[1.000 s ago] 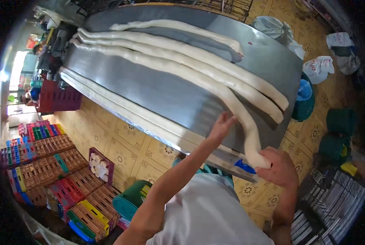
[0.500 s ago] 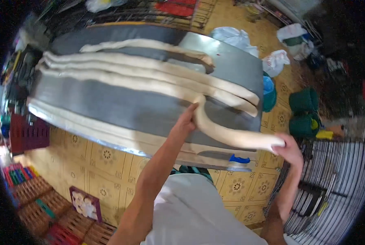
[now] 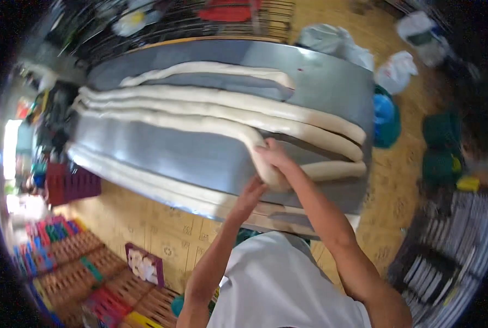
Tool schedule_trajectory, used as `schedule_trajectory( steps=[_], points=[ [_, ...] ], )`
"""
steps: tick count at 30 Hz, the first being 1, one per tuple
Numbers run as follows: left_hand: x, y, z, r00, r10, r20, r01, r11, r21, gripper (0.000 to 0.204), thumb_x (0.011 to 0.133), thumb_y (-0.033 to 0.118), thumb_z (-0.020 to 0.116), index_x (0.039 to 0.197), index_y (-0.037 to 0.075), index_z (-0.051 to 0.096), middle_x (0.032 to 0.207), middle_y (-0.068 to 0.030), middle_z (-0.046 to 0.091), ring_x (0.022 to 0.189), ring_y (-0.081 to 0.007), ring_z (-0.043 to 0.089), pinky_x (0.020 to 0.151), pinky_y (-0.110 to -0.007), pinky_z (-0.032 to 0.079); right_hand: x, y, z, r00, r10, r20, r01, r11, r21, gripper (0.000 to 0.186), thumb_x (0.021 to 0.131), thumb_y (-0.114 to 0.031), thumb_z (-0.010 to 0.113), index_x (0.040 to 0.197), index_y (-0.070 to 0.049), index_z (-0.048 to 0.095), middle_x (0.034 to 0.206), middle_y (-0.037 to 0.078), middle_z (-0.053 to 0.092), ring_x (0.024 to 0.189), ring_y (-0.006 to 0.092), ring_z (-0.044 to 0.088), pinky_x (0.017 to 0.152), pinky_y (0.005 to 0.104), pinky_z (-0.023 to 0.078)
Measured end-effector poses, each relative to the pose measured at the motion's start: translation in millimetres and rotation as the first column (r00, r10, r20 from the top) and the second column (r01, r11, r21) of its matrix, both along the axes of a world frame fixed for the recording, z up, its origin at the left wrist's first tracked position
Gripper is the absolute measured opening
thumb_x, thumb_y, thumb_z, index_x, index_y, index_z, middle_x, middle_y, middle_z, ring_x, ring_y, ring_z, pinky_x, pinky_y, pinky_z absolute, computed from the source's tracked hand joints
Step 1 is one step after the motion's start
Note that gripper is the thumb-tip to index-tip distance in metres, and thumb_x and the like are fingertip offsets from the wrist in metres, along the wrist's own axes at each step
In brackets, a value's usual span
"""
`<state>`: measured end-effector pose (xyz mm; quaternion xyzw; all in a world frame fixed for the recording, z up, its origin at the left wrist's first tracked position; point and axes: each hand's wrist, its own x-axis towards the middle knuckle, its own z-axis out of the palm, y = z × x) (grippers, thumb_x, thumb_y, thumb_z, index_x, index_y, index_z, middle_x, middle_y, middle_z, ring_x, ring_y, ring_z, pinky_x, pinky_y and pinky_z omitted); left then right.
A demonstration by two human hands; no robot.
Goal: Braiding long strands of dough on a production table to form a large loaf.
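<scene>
worn on the person's head, as the left of two wide fisheye cameras set side by side. looks down and forward, upright and unmirrored, from just above the white shirt (image 3: 282, 279), with both forearms (image 3: 214, 262) near the lower edge. holds the left hand (image 3: 249, 200) and right hand (image 3: 275, 153) close to the middle. takes in nearly the whole counter (image 3: 162, 146), lengthwise from left to right across the upper half. reaches past its far edge to a wire rack (image 3: 268, 22), and down to the farther floor (image 3: 145, 214), with stacked crates (image 3: 63, 273) at lower left. bends straight edges toward a dark, round rim.
</scene>
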<state>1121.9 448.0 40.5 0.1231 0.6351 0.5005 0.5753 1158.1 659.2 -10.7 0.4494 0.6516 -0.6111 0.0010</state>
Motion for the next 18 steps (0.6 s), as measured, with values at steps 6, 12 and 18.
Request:
schedule_trajectory(
  steps=[6, 12, 18],
  points=[
    [-94.1, -15.1, 16.5, 0.795, 0.368, 0.481, -0.440, 0.897, 0.040, 0.074, 0.111, 0.063, 0.047, 0.150, 0.002, 0.058, 0.132, -0.0168, 0.071, 0.118, -0.0314, 0.069, 0.109, -0.045, 0.054, 22.6, -32.8, 90.2, 0.816, 0.376, -0.440, -0.489, 0.854, -0.178, 0.058, 0.100, -0.029, 0.079, 0.147, 0.000, 0.060, 0.128, 0.010, 0.070, 0.114, 0.0156, 0.065, 0.099, 0.0305, 0.053],
    [-115.6, -3.9, 28.6, 0.575, 0.497, 0.650, -0.767, 0.604, 0.217, 0.050, 0.112, 0.046, 0.058, 0.133, 0.001, 0.061, 0.111, -0.0086, 0.070, 0.107, -0.0259, 0.068, 0.103, -0.040, 0.055, 29.9, 24.5, 150.4, 0.551, 0.817, -0.171, -0.834, 0.547, -0.075, 0.059, 0.099, -0.031, 0.077, 0.147, 0.000, 0.061, 0.133, 0.013, 0.070, 0.118, 0.0212, 0.067, 0.103, 0.0362, 0.054],
    [-70.4, -72.3, -8.0, 0.848, 0.504, 0.165, -0.520, 0.850, 0.078, 0.066, 0.110, 0.034, 0.068, 0.164, 0.009, 0.040, 0.132, -0.0091, 0.068, 0.116, -0.0210, 0.067, 0.100, -0.039, 0.056, -41.7, 28.6, 66.9, 0.956, 0.254, 0.148, -0.290, 0.739, 0.608, 0.064, 0.100, -0.034, 0.076, 0.152, -0.002, 0.057, 0.147, 0.022, 0.065, 0.134, 0.0376, 0.063, 0.108, 0.0461, 0.053]
  ],
)
